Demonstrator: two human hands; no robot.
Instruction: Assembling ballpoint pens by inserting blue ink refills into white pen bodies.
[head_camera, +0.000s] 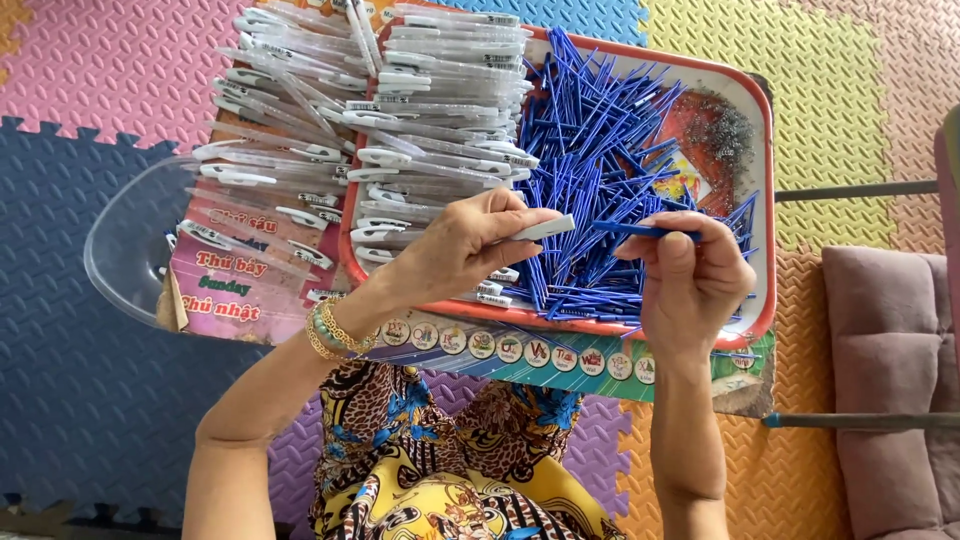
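The left hand (460, 245) pinches a clear pen barrel (543, 228) between thumb and fingertips. The right hand (690, 275) pinches a blue refill (640, 230), its tip pointing toward the barrel's open end, the two just apart. Both are held above a red-rimmed tray (765, 150) containing loose blue refills (590, 130) and stacked clear barrels (440, 100).

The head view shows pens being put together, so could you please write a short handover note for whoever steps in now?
Left hand: pinches a clear plastic pen barrel.
Right hand: holds a thin blue plastic refill, tip pointing at the barrel, not yet inside.
Red-rimmed white tray: heap of loose blue refills, small metal springs.
Done: none visibly filled.
Left: stack of clear barrels.
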